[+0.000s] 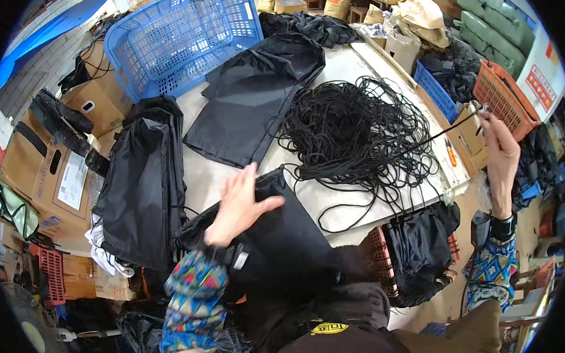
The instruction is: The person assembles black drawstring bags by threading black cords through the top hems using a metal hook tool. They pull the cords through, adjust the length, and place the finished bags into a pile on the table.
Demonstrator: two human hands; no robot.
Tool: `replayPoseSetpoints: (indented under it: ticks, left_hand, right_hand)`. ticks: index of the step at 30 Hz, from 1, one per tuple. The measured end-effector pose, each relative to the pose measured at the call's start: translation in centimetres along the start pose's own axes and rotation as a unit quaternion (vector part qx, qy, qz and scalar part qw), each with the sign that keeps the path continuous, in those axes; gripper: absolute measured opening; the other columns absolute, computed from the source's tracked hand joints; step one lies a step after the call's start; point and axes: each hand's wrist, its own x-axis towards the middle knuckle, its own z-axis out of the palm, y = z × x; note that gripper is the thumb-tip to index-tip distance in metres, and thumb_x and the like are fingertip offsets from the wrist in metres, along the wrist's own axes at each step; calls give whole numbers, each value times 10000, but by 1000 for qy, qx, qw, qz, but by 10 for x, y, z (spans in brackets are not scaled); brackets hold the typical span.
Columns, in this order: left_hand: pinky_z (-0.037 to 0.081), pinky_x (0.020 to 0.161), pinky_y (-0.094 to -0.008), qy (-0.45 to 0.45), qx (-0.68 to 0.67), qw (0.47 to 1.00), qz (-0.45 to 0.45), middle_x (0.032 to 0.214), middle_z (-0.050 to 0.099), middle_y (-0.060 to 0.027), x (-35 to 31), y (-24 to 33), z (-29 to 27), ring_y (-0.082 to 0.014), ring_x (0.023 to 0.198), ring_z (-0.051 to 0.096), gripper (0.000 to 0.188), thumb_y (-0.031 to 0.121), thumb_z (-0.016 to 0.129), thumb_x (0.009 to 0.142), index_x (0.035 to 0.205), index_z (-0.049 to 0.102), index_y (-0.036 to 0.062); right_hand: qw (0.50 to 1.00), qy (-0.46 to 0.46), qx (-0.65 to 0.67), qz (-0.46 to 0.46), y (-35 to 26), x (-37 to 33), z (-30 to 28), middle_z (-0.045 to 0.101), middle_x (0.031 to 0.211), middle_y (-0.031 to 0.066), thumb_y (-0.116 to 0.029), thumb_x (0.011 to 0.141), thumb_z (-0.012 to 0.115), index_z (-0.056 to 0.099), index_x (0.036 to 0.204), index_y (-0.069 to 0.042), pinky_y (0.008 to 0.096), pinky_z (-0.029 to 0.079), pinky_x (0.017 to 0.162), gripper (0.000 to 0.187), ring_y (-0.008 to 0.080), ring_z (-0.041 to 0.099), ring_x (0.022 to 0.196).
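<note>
My left hand (240, 203) lies with its fingers spread on a black fabric bag (299, 240) at the table's near edge, over my lap. Out to the right, my right hand (500, 147) is raised, its fingertips pinched on a black cord (451, 127). A small shiny bit shows at those fingertips, too small to name. The cord stretches taut to a large tangled heap of black cord (357, 126) on the table. Beyond my left hand, more black fabric bags (246, 107) lie flat. A further pile of black bags (141, 191) hangs over the table's left side.
A blue plastic basket (184, 46) stands tilted at the back left. Cardboard boxes (53, 174) line the left side. A basket holding black bags (423, 252) sits below the table's near right edge. An orange crate (507, 95) stands at the far right, near an orange-handled tool (451, 156).
</note>
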Motion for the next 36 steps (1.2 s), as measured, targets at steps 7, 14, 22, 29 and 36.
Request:
replayPoseSetpoints:
  ticks: [7, 14, 22, 29, 36]
  left_hand:
    - [469, 750, -377, -111, -165, 980, 0, 885, 644, -217, 14, 11, 42, -337, 855, 620, 349, 309, 567, 893, 948, 638, -29]
    - [460, 708, -239, -150, -322, 915, -191, 809, 662, -58, -88, -14, -40, -74, 782, 571, 202, 143, 581, 899, 1000, 649, -18]
    - [379, 460, -306, -99, -298, 948, -41, 564, 534, -93, -120, 43, -119, -160, 489, 525, 162, 134, 679, 795, 790, 663, -27]
    - [438, 611, -288, 584, -56, 672, -452, 827, 604, -72, -305, -163, -163, -195, 734, 564, 314, 291, 570, 836, 931, 653, 2]
    - [473, 683, -352, 452, 31, 693, -561, 904, 629, -110, -286, -275, -156, -250, 828, 596, 290, 265, 591, 816, 946, 662, 15]
  right_hand:
    - [945, -322, 19, 45, 37, -5, -17, 555, 762, 46, -15, 896, 515, 610, 1098, 29, 216, 418, 629, 228, 106, 504, 693]
    - [982, 15, 53, 181, 229, -11, -119, 626, 972, 82, -115, 921, 452, 568, 1181, -11, 279, 478, 738, 303, 172, 590, 844]
    - [776, -559, -161, -244, -19, -101, 205, 643, 885, 168, -55, 761, 522, 634, 971, -65, 353, 530, 626, 238, 274, 657, 767]
    - [896, -367, -249, 8, 96, -12, 236, 615, 795, 264, -36, 717, 515, 598, 749, 46, 495, 513, 662, 121, 431, 616, 762]
    - [879, -410, -221, -107, 57, -36, 193, 601, 777, 247, 6, 708, 501, 545, 762, 37, 508, 472, 654, 75, 438, 587, 779]
